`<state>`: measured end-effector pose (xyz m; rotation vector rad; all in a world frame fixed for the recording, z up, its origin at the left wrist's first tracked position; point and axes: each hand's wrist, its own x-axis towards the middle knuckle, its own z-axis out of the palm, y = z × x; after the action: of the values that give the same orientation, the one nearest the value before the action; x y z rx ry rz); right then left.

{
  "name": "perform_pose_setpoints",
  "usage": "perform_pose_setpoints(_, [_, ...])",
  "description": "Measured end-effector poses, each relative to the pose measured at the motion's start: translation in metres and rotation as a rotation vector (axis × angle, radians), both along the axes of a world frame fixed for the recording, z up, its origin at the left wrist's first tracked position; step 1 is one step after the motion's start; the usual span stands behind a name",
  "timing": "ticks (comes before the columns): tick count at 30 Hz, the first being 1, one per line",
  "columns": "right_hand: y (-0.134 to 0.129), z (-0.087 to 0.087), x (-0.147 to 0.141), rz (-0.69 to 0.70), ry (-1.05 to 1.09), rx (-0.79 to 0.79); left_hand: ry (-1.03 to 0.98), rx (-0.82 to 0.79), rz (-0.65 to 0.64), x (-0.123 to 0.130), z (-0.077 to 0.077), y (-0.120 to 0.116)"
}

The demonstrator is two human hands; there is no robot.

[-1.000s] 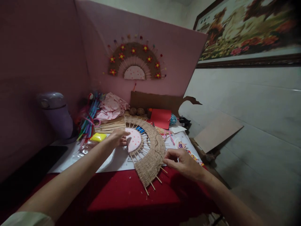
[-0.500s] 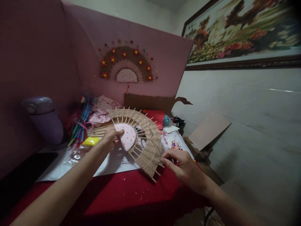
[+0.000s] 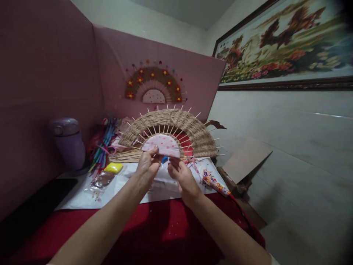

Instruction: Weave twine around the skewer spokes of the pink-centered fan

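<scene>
A half-round woven twine fan (image 3: 201, 138) on thin wooden sticks stands upright before me, arch side up. At its base is a pale pink half-circle panel (image 3: 161, 145) with red dots. My left hand (image 3: 149, 162) pinches the panel's lower left edge, thumb in front. Below the panel's lower right edge, my right hand (image 3: 183, 178) closes its fingers on the fan, fingertips partly hidden by it. Pinned to the pink board behind is a similar fan (image 3: 154, 77), decorated with red flowers and coloured tips.
A purple bottle (image 3: 68, 143) stands at left beside colourful pipe cleaners (image 3: 103, 147). A yellow packet (image 3: 113, 168) and a clear bag (image 3: 100, 180) lie on white paper (image 3: 82, 197). At right are a flower-patterned glue gun (image 3: 213, 182) and leaning cardboard (image 3: 246, 160). Red cloth (image 3: 165, 224) covers the front.
The fan has turned from a tilt to level and risen upright. My right hand has left its outer right end and moved inward to the base. The view has shifted slightly.
</scene>
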<state>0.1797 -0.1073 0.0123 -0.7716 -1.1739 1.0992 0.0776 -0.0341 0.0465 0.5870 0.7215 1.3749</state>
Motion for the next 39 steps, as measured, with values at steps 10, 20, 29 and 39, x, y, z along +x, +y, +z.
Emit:
perform_pose_setpoints(10, [0.062,0.015,0.008,-0.02,0.641,-0.215,0.41,0.097,-0.209,0.005,-0.011,-0.054])
perform_pose_setpoints(20, [0.035,-0.01,0.036,0.025,0.306,-0.183,1.653,1.483,0.504,-0.021,0.031,-0.011])
perform_pose_setpoints(29, [0.049,-0.011,0.046,-0.103,0.348,-0.226,1.332,1.482,0.284,-0.034,0.026,-0.017])
perform_pose_setpoints(39, [0.086,0.015,0.065,-0.225,0.563,-0.218,1.621,1.27,-0.082,-0.098,-0.005,-0.083])
